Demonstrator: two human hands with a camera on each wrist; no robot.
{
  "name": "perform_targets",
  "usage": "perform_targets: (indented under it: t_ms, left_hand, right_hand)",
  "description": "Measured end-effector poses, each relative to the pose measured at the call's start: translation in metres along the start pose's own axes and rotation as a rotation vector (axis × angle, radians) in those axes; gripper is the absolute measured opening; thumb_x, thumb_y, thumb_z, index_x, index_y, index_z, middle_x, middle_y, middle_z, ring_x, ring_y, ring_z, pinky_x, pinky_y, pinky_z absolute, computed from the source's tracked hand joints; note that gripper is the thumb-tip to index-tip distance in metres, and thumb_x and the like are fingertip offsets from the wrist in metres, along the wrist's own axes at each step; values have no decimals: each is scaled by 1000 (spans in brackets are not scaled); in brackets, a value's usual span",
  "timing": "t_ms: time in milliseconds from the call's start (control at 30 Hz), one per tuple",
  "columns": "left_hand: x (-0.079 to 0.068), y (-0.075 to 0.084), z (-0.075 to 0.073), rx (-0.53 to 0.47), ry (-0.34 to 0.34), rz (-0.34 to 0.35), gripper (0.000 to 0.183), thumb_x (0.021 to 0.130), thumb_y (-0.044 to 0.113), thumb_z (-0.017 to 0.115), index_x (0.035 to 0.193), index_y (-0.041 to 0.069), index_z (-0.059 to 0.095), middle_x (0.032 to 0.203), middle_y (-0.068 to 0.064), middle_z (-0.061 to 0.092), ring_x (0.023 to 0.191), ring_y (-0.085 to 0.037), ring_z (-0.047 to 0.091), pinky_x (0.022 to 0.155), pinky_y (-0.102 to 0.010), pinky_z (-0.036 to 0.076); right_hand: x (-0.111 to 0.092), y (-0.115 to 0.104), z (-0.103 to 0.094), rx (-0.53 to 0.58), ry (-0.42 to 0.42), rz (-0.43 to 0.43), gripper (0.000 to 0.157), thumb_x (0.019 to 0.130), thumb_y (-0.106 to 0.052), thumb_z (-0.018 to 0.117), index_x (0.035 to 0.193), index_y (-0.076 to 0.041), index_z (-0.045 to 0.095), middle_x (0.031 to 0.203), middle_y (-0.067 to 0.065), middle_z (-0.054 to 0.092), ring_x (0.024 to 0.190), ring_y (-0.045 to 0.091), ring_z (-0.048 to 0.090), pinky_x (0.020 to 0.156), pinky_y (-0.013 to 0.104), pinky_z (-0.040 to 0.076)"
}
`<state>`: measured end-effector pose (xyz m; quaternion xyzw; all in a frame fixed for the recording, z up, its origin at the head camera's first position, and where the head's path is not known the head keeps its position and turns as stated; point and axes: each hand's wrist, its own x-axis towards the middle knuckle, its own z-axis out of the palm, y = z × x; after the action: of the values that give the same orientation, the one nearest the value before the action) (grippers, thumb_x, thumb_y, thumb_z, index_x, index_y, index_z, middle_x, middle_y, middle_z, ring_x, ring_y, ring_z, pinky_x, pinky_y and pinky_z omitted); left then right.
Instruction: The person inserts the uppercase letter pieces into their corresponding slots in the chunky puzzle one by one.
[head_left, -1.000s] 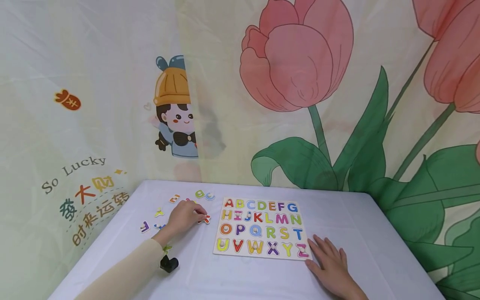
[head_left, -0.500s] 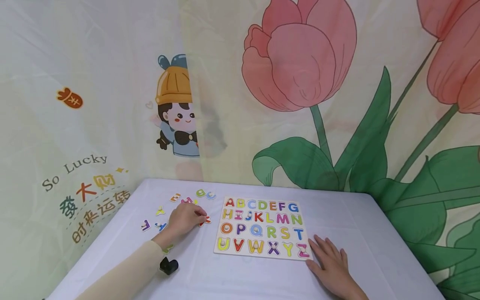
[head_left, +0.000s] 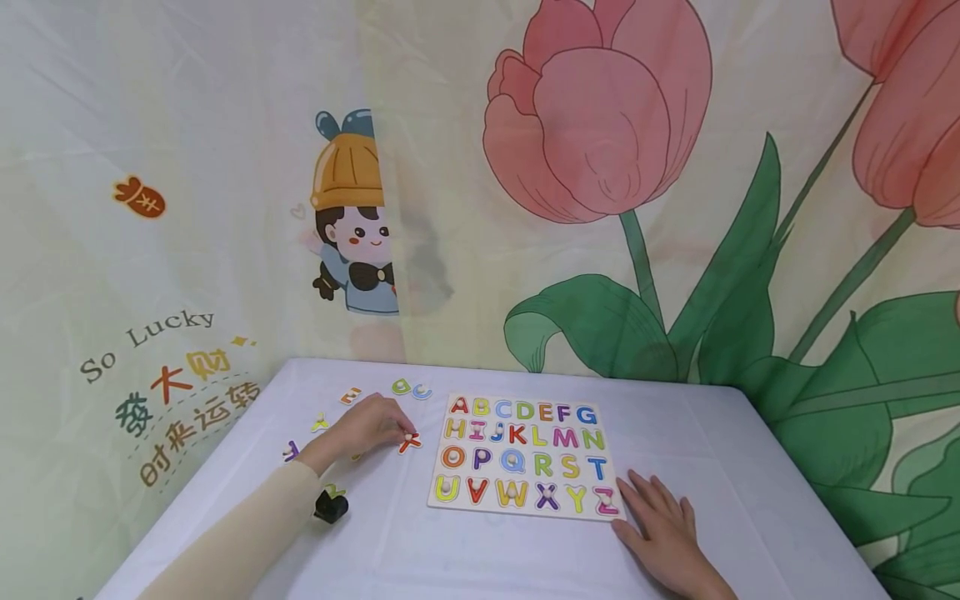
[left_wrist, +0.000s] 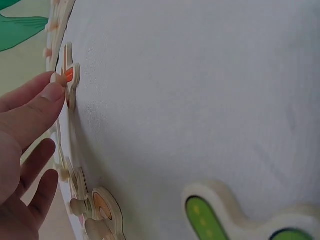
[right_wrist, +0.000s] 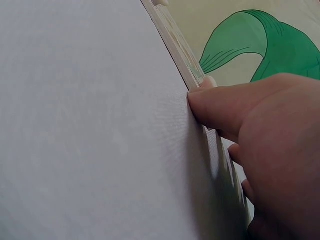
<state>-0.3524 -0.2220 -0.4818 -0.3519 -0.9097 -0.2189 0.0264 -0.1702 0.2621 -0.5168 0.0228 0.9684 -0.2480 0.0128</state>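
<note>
Thumb and fingertips of my left hand [head_left: 372, 427] pinch the small round knob of a red letter K piece [head_left: 410, 443], left of the alphabet board. In the left wrist view the same K piece [left_wrist: 72, 80] shows edge-on below the fingertips; whether it touches the table I cannot tell. The white alphabet puzzle board [head_left: 498, 507] lies flat, with colourful letters from A to Z, some bearing knobs. My right hand [head_left: 663, 533] lies at the board's lower right corner, fingers extended, and in the right wrist view its thumb [right_wrist: 215, 105] touches the board's edge.
Loose letter pieces lie around the left hand: a green one [head_left: 401, 387], a light blue C [head_left: 422, 392], an orange one [head_left: 350, 396], a yellow one [head_left: 320, 421] and a purple one [head_left: 291, 451]. A black object [head_left: 331, 505] shows beside the left forearm. A printed curtain stands behind the table.
My left hand has shifted and turned slightly, and its forearm has moved up a little. More of the red K piece shows; a pink piece is now hidden. The right hand stays still.
</note>
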Motion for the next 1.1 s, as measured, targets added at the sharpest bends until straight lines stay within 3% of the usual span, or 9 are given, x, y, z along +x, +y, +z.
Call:
perform_targets:
  t_ms: [233, 500, 767, 933, 1100]
  left_hand:
    - [8, -9, -1, -36, -61, -4, 17, 92, 20, 84, 103, 33, 84, 96, 22, 71, 98, -8, 57, 95, -39, 44]
    - [9, -14, 0, -110, -94, -72, 15, 92, 27, 84, 102, 38, 83, 97, 24, 70, 100, -9, 56, 96, -38, 44]
    - [6, -13, -1, -128, -41, -69, 13, 93, 26, 83, 103, 35, 84, 96, 22, 72, 100, -10, 59, 94, -38, 44]
    - [10, -7, 6, -131, 31, -61, 11, 94, 27, 83, 103, 33, 83, 97, 23, 72, 101, -9, 62, 95, -40, 45]
    - [21, 14, 16, -129, 107, -86, 14, 91, 23, 86, 102, 31, 84, 97, 23, 75, 100, -8, 66, 98, -42, 48]
  right_hand:
    - [-1, -2, -1, 12, -3, -2, 73, 101, -40, 69, 161, -6, 44, 172, 23, 26, 157, 53, 4, 114, 81, -12]
    - [-1, -3, -2, 2, 3, 8, 74, 101, -42, 69, 161, -7, 45, 173, 22, 25, 157, 52, 3, 114, 80, -13]
    - [-1, -2, -2, 2, 7, 3, 74, 100, -41, 70, 160, -6, 45, 173, 22, 25, 157, 52, 3, 114, 81, -13]
    - [-1, -1, -1, 4, 1, 1, 74, 100, -41, 70, 161, -6, 44, 173, 23, 25, 157, 52, 3, 114, 81, -13]
    - [-1, -1, -1, 11, 1, -5, 74, 100, -41, 70, 160, -6, 45, 172, 23, 26, 157, 53, 4, 113, 82, -12]
